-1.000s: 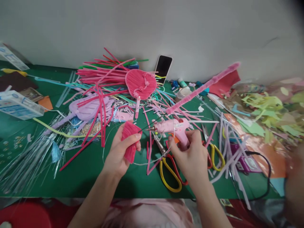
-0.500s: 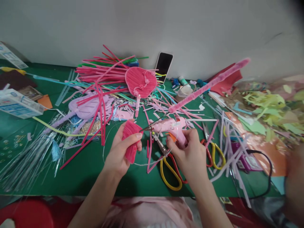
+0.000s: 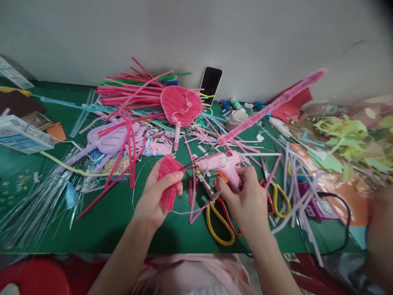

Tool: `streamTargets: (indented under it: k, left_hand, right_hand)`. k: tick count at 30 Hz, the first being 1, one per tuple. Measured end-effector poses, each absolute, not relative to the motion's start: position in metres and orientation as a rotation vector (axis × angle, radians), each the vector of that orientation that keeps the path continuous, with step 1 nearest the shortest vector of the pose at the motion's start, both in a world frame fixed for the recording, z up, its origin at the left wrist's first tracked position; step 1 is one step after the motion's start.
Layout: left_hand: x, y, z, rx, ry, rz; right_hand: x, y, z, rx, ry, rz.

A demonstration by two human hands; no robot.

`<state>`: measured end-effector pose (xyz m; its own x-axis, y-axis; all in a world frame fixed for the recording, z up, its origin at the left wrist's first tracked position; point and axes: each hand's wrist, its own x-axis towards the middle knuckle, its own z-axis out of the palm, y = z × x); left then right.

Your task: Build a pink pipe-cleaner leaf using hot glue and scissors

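Note:
My left hand (image 3: 156,192) is closed around a flat pink piece made of pipe cleaners laid side by side (image 3: 169,180), its thumb across the front. In my right hand (image 3: 245,196) is a pink glue gun (image 3: 222,162), gripped by the handle with a finger by the orange trigger. The nozzle points left and meets the upper right edge of the pink piece. A white glue stick (image 3: 260,154) sticks out of the gun's back. Beneath the gun lie scissors with yellow and red handles (image 3: 219,237); a second pair (image 3: 281,200) lies right of my right hand.
A pink pipe-cleaner fan (image 3: 181,102) lies before a propped phone (image 3: 211,82). Left are a lilac fan (image 3: 110,137), loose pipe cleaners and silver strands (image 3: 39,209). Rightward are a purple box with a black cable (image 3: 319,207), paper scraps (image 3: 340,135) and another person's blurred arm (image 3: 380,237).
Both hands, the glue gun and the pink piece hold nearly the same position. The whole view has shifted very slightly.

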<state>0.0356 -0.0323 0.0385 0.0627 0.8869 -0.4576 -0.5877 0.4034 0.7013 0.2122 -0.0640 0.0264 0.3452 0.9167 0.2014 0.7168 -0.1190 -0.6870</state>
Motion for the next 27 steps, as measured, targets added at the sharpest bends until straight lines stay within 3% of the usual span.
streamTargets:
  k: [27]
  left_hand:
    - [0.036, -0.043, 0.043, 0.616, 0.999, 1.249]
  right_hand:
    - [0.239, -0.046, 0.009, -2.087, -1.311, 0.137]
